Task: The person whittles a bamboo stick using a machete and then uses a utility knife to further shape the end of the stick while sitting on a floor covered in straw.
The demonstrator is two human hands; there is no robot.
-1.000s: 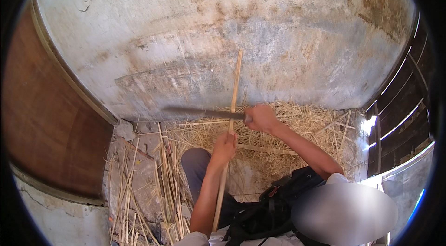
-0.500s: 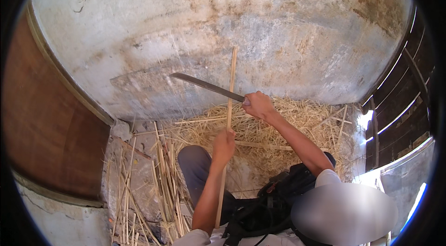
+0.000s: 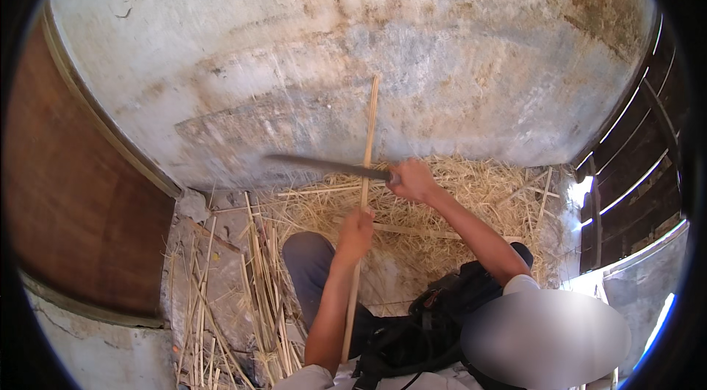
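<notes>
My left hand [image 3: 356, 234] is closed around a long, thin strip of pale wood or bamboo [image 3: 371, 121]. The strip runs from beside my body up toward the wall. My right hand [image 3: 414, 179] grips the handle of a machete [image 3: 328, 164], whose long dark blade points left and is blurred by motion. The blade crosses the strip a little above my left hand; whether its edge touches the strip I cannot tell.
Pale shavings [image 3: 471, 184] cover the floor along the stained wall [image 3: 353, 44]. Several split strips [image 3: 258, 279] lie in a heap left of my bent knee [image 3: 305, 254]. A brown panel [image 3: 88, 191] stands at left, dark slats [image 3: 637, 162] at right.
The machete's blade has swung lower along the strip, toward my left hand, with its tip dropping. My right hand has come down slightly. The strip's far end has shifted a little right.
</notes>
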